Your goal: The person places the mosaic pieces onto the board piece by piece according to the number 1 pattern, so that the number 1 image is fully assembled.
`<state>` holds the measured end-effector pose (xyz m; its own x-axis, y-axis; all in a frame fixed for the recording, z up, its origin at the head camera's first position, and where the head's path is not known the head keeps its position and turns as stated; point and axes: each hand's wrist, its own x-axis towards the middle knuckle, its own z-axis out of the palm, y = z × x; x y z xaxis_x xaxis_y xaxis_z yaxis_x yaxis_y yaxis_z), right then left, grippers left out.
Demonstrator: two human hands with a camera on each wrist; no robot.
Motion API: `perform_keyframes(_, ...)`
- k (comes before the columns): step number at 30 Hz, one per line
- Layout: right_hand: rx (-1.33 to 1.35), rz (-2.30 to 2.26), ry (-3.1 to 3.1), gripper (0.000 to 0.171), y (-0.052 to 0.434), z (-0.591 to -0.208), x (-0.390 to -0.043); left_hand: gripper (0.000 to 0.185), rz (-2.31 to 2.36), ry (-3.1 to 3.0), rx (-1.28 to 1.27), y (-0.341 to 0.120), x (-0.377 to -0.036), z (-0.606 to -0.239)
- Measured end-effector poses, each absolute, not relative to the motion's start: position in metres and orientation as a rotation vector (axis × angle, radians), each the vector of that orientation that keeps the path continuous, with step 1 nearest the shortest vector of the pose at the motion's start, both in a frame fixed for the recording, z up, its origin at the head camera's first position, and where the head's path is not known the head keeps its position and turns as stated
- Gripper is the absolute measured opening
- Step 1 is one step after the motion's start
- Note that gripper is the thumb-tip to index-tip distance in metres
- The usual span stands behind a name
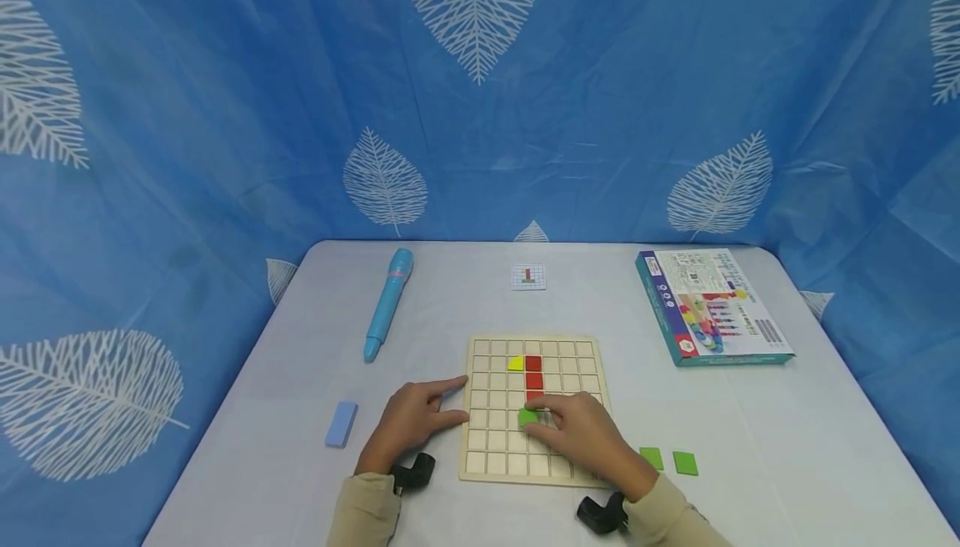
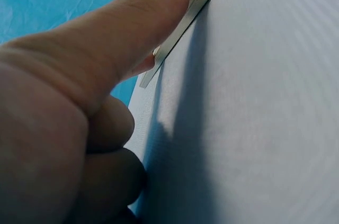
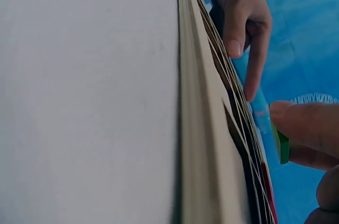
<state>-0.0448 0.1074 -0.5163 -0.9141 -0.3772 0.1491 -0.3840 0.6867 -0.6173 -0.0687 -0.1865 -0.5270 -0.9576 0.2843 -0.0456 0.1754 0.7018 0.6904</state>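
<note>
While the right hand [image 1: 576, 430] pinches a green tile [image 1: 527, 418] just above the wooden grid board [image 1: 497, 419], the left hand [image 1: 412, 416] touches its left edge, thumb and forefinger spread wide. The board lies near the middle of a white table [image 1: 450, 301]. Blue cloth [image 1: 570, 138] with white leaf prints [image 1: 474, 9] hangs behind the far edge and flanks both sides; a box [image 1: 716, 307] lies far right.

Green tile [image 1: 527, 418], red tiles [image 1: 533, 380], beige board [image 1: 497, 439], blue white-leafed backdrop [image 1: 600, 113]
</note>
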Motion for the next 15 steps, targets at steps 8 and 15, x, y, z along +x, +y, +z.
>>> perform_keyframes(8,0.674,0.957,-2.854,0.023,0.094,-0.522,-0.047,0.059,1.104,2.756,0.387,-0.185,-0.069,-0.528)
perform_keyframes(15,0.668,0.866,-2.851,0.023,0.091,-0.524,-0.047,0.060,1.107,2.751,0.370,-0.187,-0.067,-0.526)
